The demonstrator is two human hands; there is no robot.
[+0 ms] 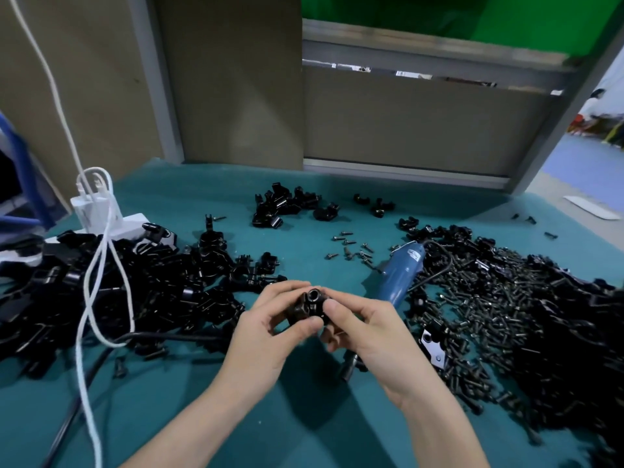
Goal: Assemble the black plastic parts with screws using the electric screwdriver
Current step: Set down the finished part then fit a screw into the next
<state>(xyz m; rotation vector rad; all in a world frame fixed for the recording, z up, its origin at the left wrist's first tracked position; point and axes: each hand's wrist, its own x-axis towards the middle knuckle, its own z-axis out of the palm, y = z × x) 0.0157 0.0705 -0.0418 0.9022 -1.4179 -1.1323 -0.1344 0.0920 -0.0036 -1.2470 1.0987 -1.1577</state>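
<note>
- Both forearms come in from the bottom edge and meet in the middle, hands raised just above the table (304,417).
- The left hand (270,322) has its thumb laid across the near face of a small black part (309,305), and its fingers curl over the far side.
- The right hand (368,329) presses its thumb against the right side of the part, with the other fingers curled underneath. Both hands pinch this one piece between them.
- The part shows a round opening facing up. Its lower half is covered by the thumbs, so its shape is hard to make out.
- Just right of the grip and beyond it lies the blue screwdriver (401,268), flat on the table. Its near end is hidden behind the right hand.
- Farther right is a broad heap of dark screws (489,315), running out of view at the edge.
- Beyond the grip a few loose screws (351,248) lie scattered.
- Left of the grip is a big pile of parts (135,282), with a smaller pile (287,206) well beyond.
- A white cable (98,265) loops over the left pile, from a white charger (101,211) at the far left.
- A black cord (169,337) runs left from under the left hand; where it ends is hidden.
</note>
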